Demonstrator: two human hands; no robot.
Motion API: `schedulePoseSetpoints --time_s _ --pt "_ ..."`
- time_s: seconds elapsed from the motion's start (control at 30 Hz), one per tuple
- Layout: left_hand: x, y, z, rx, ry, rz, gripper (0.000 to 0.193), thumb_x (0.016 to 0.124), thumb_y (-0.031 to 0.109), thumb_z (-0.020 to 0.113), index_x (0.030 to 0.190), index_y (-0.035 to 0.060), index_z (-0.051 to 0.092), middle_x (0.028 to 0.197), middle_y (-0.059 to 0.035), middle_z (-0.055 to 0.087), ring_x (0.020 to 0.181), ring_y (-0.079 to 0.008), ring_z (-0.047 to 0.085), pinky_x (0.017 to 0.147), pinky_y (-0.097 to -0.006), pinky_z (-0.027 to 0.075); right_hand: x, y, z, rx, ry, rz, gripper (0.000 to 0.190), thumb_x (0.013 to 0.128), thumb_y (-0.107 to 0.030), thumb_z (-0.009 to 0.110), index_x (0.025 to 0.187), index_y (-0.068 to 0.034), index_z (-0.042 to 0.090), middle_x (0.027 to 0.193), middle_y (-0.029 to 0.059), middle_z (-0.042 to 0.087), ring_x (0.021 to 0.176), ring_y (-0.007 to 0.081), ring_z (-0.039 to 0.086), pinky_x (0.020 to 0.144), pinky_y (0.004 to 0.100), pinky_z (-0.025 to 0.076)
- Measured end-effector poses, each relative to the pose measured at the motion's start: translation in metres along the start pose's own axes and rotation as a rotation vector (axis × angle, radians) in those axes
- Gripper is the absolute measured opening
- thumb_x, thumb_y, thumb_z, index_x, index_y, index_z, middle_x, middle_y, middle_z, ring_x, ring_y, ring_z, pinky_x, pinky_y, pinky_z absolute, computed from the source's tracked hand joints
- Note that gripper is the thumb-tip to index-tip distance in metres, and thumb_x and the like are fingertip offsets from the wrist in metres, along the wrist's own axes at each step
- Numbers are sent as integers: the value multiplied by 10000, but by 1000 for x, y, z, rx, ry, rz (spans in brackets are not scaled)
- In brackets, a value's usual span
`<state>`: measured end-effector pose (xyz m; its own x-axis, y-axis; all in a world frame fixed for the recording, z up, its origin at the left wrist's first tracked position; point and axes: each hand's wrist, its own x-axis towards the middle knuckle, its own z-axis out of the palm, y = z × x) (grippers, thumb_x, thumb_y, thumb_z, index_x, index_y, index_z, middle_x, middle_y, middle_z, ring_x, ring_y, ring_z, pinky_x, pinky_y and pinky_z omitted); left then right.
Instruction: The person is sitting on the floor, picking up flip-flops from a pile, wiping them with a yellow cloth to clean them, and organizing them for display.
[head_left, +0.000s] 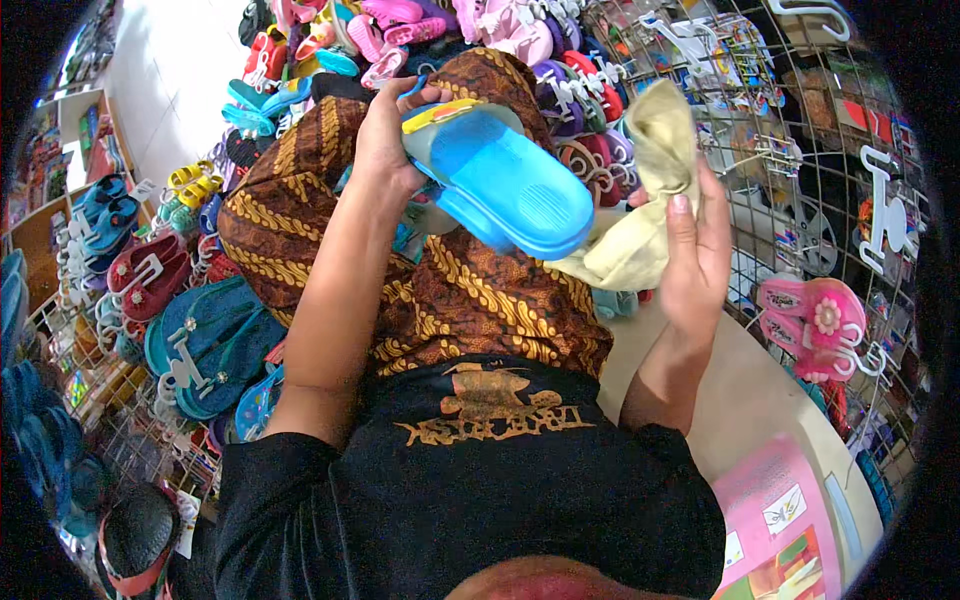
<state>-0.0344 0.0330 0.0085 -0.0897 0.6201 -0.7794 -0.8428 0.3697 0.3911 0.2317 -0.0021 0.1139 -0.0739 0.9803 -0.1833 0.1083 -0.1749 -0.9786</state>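
My left hand (390, 139) grips a pair of bright blue slide sandals (517, 180) at the strap end, above my lap. They have greyish straps with a yellow band (439, 115). The fingers partly hide that end, and a small blue loop shows between them. In my right hand (697, 244) is a crumpled cream cloth (626, 244). One part of it stands up above the fingers, while the lower part hangs beside the sandals' heel end, where I cannot tell if they touch. Brown batik fabric (480, 300) covers my legs below both hands.
Wire grid racks (757, 217) rise on the right, with pink flower sandals (817, 322) on a white hanger. Teal flip-flops (217, 345) and maroon shoes (150, 277) hang at left. Piled colourful footwear (390, 30) lies beyond my knees. A pink printed sheet (780, 517) lies lower right.
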Motion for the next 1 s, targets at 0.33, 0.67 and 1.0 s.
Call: schedulePoseSetpoints --time_s 0.33,0.67,1.0 --pt "-13 -26 23 351 10 354 260 915 186 515 874 -52 614 844 -133 654 804 -208 644 760 -324 513 17 15 38 -1064 -435 -444 282 795 -108 665 1077 -126 666 972 46 608 916 266 563 798 424 467" --pt "6 -48 -2 582 -72 506 283 922 196 532 958 -43 679 901 -81 691 804 -144 628 775 -260 473 10 70 58 -1101 -263 -639 176 754 -130 653 929 -125 671 946 61 537 884 267 521 739 397 449" --pt "18 -55 -6 566 -135 548 278 914 175 558 784 -45 666 789 -99 679 738 -145 605 743 -281 465 17 56 61 -1132 -284 -303 128 810 -143 632 823 -19 660 994 163 486 897 331 578 752 435 492"
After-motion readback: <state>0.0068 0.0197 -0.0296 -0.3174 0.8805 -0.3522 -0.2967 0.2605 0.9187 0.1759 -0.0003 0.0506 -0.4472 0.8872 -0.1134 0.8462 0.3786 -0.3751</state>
